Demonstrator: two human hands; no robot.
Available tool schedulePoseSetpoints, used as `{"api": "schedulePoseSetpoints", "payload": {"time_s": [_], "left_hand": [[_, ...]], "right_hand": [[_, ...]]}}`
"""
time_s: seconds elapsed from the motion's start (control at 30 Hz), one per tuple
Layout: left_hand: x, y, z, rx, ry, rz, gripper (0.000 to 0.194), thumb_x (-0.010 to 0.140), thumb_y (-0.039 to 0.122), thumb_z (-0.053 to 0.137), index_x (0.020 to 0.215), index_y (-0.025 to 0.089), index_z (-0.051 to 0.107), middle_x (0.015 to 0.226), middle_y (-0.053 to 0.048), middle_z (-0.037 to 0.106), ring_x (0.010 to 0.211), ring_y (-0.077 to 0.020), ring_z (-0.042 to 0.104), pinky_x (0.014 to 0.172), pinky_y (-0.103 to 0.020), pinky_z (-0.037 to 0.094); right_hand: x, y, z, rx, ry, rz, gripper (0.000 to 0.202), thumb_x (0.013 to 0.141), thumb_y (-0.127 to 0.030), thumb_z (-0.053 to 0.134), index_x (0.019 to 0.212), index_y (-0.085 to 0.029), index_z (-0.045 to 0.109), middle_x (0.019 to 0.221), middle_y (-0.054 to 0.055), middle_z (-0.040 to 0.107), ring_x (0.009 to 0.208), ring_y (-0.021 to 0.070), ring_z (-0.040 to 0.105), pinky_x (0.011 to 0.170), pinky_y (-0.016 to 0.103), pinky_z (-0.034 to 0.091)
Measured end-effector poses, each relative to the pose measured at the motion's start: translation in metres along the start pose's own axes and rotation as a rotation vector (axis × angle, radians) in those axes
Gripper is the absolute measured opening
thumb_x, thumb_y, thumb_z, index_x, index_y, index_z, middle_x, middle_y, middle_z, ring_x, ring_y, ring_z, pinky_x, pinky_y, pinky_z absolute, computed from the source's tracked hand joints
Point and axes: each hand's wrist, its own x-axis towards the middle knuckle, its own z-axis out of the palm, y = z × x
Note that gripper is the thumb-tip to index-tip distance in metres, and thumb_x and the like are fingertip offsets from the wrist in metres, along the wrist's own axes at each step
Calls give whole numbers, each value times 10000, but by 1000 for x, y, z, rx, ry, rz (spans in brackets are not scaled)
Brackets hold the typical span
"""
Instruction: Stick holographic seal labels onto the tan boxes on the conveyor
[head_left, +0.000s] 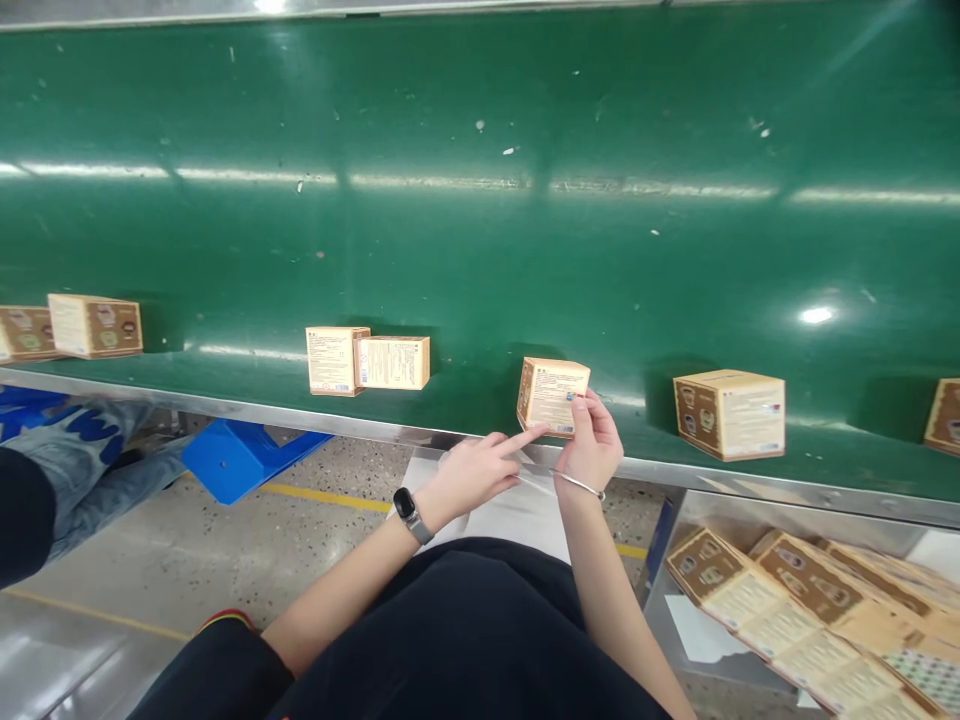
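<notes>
Cream and brown, the printed box (553, 393) sits on the green bench (480, 250), near its metal edge (262, 409). My right hand (591, 436) is clamped on the box's right side; my left hand (476, 472), fingers apart, reaches its index finger (526, 437) to the lower edge. A similar pair of boxes (367, 361) sits leftward, another carton (731, 414) rightward.

Left grip (477, 474) points while right grip (589, 446) pinches.
</notes>
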Motion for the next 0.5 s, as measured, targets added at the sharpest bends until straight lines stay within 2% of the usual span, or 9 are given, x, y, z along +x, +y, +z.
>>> {"api": "schedulePoseSetpoints", "payload": {"time_s": [0.17,0.37,0.5], "left_hand": [[0,-1,0,0,-14,9,270,940,269,579,713,159,675,1605,75,261,882,-155,591,685,-332,509],[2,0,0,6,-56,14,268,932,266,581,708,162,685,1588,65,319,828,-149,595,681,-334,498],[8,-5,-7,-6,-109,21,242,911,235,596,702,161,694,1554,29,396,818,-148,620,627,-310,475]], "right_hand": [[-2,1,5,-84,53,-78,266,730,-424,686,806,-181,605,1086,115,667,1033,252,650,927,439,523],[-2,10,17,-254,163,-181,285,765,-457,649,839,-200,550,1065,103,614,1046,236,618,901,395,526],[7,13,16,-358,236,-178,309,850,-466,601,988,-208,504,1023,69,586,981,202,606,879,378,528]]}}
